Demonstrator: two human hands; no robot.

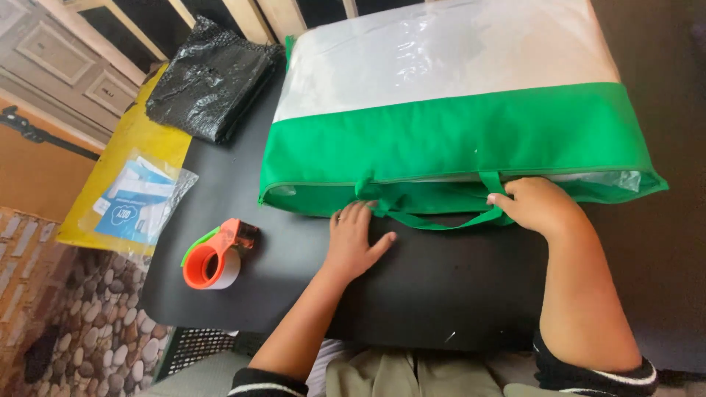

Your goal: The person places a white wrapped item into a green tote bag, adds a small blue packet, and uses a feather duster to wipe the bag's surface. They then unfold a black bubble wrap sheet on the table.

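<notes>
Black and flat, the table (243, 184) fills most of the view, and a floor of round pebbles (95, 323) shows down at the left. Pale wooden bars (243, 15) stand behind the table at the top.

A big storage bag (456, 140) lies on the far half of the table. Its top part is clear and shiny, and its lower part is bright green cloth. A zip line runs along the near side of the bag. A thin green strap handle (441, 220) hangs from that near side and loops down onto the table.

The left hand (357, 242) lies flat and open on the table, palm down. Its fingertips touch the near edge of the bag, just by the left end of the strap. It holds nothing.

The right hand (537, 206) is at the near edge of the bag, by the right end of the strap. Its fingers are curled and seem to pinch the strap there, but the grip is partly hidden.

An orange tape dispenser (213, 257) with a green part sits on the table, to the left of the left hand and apart from it. A crumpled black plastic bag (209, 81) lies at the far left corner. A yellow sheet (132, 140) sticks out past the left edge of the table, with a clear packet of blue and white cards (140, 202) on it.
</notes>
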